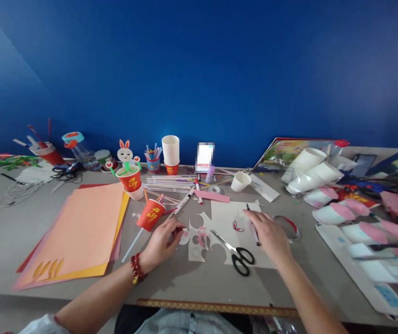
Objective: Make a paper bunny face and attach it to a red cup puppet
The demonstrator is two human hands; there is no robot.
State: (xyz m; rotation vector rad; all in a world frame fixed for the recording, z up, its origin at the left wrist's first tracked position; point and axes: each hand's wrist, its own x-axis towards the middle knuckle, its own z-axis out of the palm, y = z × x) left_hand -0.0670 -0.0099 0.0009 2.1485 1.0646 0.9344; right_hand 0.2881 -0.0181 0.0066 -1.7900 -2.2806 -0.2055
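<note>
My left hand (164, 241), fingers curled together, pinches the edge of a small white paper disc (185, 237) with a pink patch. My right hand (270, 232) has its fingers closed about a black marker (256, 235) above a white paper sheet (225, 213). A small red-and-black leaf-like drawing (238, 226) shows on that sheet. Between my hands lie scissors (235, 253) with black handles, open, and a white paper scrap (195, 255) with round cut-outs and pink bits. A red paper cup (151, 215) lies tilted beyond my left hand, a straw beneath it.
Coloured paper sheets (87, 222) are stacked at left. Behind stand a rabbit-topped red cup (129, 181), a stack of white cups (170, 150) and a small white cup (240, 181). Straws (167, 184) lie mid-table. Pink-and-white pieces (366, 232) crowd the right, beside another person's arm.
</note>
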